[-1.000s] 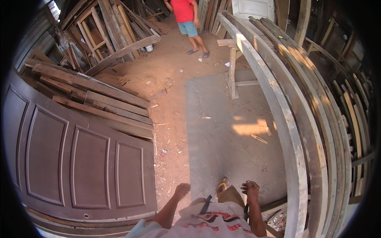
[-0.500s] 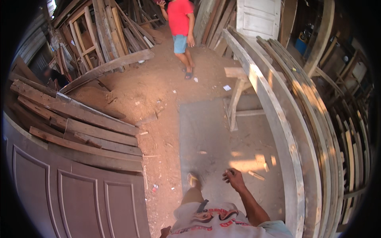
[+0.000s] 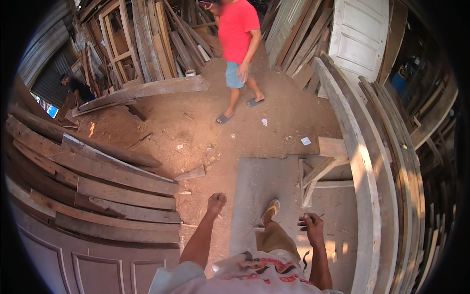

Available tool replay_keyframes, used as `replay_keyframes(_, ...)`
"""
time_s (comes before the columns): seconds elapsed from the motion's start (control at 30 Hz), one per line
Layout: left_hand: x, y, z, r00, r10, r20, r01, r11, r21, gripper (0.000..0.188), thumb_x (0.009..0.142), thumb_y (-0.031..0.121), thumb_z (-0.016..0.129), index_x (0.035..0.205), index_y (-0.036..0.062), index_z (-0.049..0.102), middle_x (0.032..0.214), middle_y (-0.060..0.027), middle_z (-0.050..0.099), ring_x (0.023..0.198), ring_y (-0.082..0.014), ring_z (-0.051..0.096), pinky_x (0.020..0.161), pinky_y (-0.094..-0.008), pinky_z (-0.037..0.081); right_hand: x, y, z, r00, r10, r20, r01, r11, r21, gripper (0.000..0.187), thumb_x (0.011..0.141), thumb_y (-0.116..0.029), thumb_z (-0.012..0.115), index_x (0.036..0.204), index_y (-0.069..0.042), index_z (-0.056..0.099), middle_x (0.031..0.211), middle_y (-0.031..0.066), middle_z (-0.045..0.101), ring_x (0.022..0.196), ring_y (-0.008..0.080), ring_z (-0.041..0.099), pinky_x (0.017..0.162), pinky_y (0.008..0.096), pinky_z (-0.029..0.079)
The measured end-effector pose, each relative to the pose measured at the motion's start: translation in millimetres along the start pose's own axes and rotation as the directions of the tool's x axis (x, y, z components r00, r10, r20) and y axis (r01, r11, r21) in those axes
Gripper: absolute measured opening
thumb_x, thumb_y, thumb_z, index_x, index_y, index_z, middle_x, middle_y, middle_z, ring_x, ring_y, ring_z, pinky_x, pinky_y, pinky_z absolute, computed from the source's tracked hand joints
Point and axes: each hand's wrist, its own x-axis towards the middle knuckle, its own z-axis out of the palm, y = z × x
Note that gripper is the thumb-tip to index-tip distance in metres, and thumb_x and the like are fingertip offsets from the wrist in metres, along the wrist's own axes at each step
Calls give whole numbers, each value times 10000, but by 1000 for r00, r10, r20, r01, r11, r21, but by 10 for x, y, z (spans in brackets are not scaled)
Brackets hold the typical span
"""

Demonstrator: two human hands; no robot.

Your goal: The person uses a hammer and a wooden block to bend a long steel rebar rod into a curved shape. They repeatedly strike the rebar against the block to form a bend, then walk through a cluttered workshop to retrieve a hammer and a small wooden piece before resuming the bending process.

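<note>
My left hand (image 3: 216, 203) swings out in front of me over the dirt floor, its fingers curled in a loose fist with nothing visible in them. It is nearest to the stack of old brown planks (image 3: 132, 208) at my left, without touching them. My right hand (image 3: 312, 227) hangs above the grey floor slab (image 3: 254, 181), fingers loosely bent and somewhat apart, and I see no object in it. To its right run long pale timber beams (image 3: 364, 171), apart from the hand. A sandalled foot (image 3: 271, 210) of mine steps forward between the hands.
A wooden trestle (image 3: 318, 171) stands under the beams ahead right. A person in a red shirt (image 3: 237, 34) walks farther ahead; another person (image 3: 78, 90) is low at the far left. Brown panelled doors (image 3: 98, 264) lie near left; a white door (image 3: 357, 39) leans at the back.
I have moved forward, and my left hand has swung up into view. The person in red appears closer, one hand still raised with a dark object. The trestle has shifted toward the right.
</note>
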Motion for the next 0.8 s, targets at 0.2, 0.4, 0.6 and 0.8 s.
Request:
replay_keyframes(0.2, 1308, -58, 284, 999, -51, 3, 50, 978, 204, 311, 967, 280, 637, 1044, -21, 650, 876, -85, 690, 791, -162, 651, 698, -298, 531, 1839, -712, 5, 996, -78, -35, 80, 995, 62, 316, 1003, -286, 610, 1081, 20, 599, 896, 123, 687, 728, 180, 693, 591, 282, 546)
replay_keyframes(0.4, 1022, -435, 200, 949, -224, 223, -148, 308, 940, 278, 875, 362, 608, 880, 106, 716, 913, -116, 735, 870, -298, 705, 757, -435, 554, 3335, -1619, 198, 993, -101, 57, 98, 993, 63, 296, 995, -272, 620, 1058, 17, 639, 884, 107, 680, 725, 170, 680, 591, 277, 529)
replay_keyframes(0.6, 1013, -470, 110, 933, -356, 44, 138, 469, 872, 414, 888, 480, 603, 874, 93, 747, 941, -104, 758, 931, -276, 719, 850, -376, 551, 4815, -2129, 467, 992, -115, 47, 109, 989, 103, 287, 995, -281, 623, 1034, 2, 647, 883, 82, 681, 741, 159, 674, 605, 274, 518)
replay_keyframes(0.8, 2922, 267, 646, 919, -394, 17, 272, 663, 698, 403, 900, 462, 593, 853, 93, 748, 874, -127, 744, 846, -296, 720, 814, -399, 548, 6137, -2749, 1075, 989, -120, 89, 117, 992, 37, 365, 965, -360, 649, 1068, -11, 650, 892, 91, 690, 762, 174, 687, 616, 295, 533)
